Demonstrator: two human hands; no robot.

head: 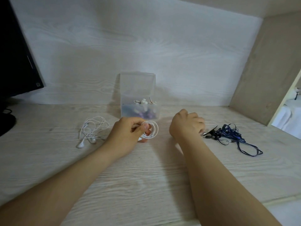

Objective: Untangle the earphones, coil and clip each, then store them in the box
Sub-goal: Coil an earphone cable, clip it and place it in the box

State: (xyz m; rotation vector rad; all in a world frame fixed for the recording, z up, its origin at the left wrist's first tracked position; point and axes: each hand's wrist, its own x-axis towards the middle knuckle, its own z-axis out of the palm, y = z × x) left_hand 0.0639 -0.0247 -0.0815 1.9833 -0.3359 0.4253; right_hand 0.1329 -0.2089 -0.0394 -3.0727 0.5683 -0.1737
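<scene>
Coiled white earphones (156,130): mid-frame, just in front of the box, wound into a tight ring of several loops. Left hand (125,131) has them, grip closed on the coil's left side, thumb on top and fingers curled underneath. Ring is held upright-ish, at or just above the table (146,176); can't tell if it touches.

Right hand (185,124): right of centre, knuckles up, fingers curled down. Fingertips are at a black clip (211,132) lying on the table. Grip is hidden behind the back of the hand, so can't tell whether it's actually pinching the clip or just touching it.

Dark blue earphones (232,132): right side, loose tangle, directly beside the clip, cable trailing toward lower right.

Second white earphones (91,132): left of the left hand, uncoiled, loose loops, two buds at the near end.

Box (138,88): translucent plastic, centre, back of the table near the rear panel. Small white and purple bits in the bottom; blurred, can't identify them.

Dark monitor (14,54) at upper left edge.
</scene>
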